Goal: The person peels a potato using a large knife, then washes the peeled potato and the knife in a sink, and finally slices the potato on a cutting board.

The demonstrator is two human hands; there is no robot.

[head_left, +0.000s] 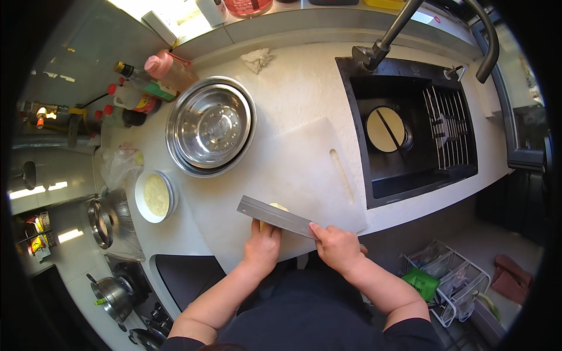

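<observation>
My right hand is closed round the handle end of a broad grey cleaver. The blade slants up to the left over a white cutting board. Just beyond the blade shows a small pale-yellow piece of food, its kind too hidden to tell. On the near side of the blade, my left hand has its fingers bent together against the food, with the tips partly covered by the cleaver. The board lies at the counter's front edge.
Nested steel bowls stand behind the board's left side. A white bowl of pale contents sits left. Bottles line the left wall. At right are a black sink and faucet. A crumpled cloth lies behind.
</observation>
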